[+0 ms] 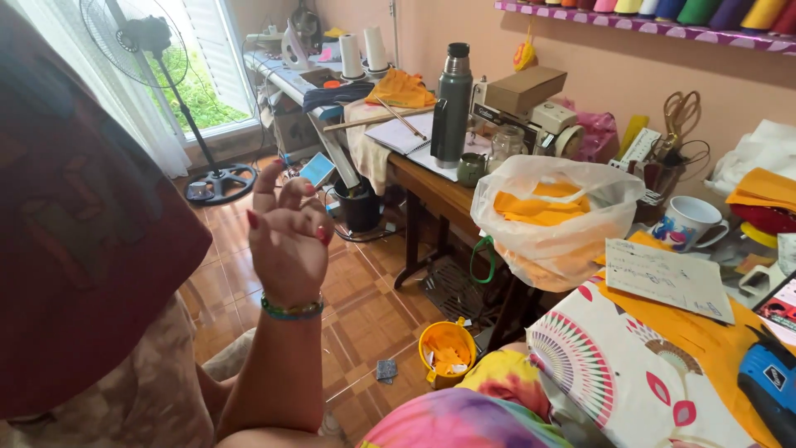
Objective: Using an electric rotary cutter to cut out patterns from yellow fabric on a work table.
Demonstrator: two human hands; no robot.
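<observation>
Raised hand point(286, 241), loosely curled fingers point(286, 195)

One hand point(288, 241) – one thermos point(452, 104); one mug point(686, 222)

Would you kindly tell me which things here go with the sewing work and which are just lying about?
With the work: raised hand, holding nothing visible; yellow cloth in the plastic bag; paper note; sewing machine; scissors.

Lying about: flask; mug; fan; yellow bucket.

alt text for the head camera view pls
A raised hand with red nails and a beaded bracelet holds nothing, above a wooden parquet floor. To its right, a white plastic bag of orange fabric sits on a cluttered sewing table.
</observation>
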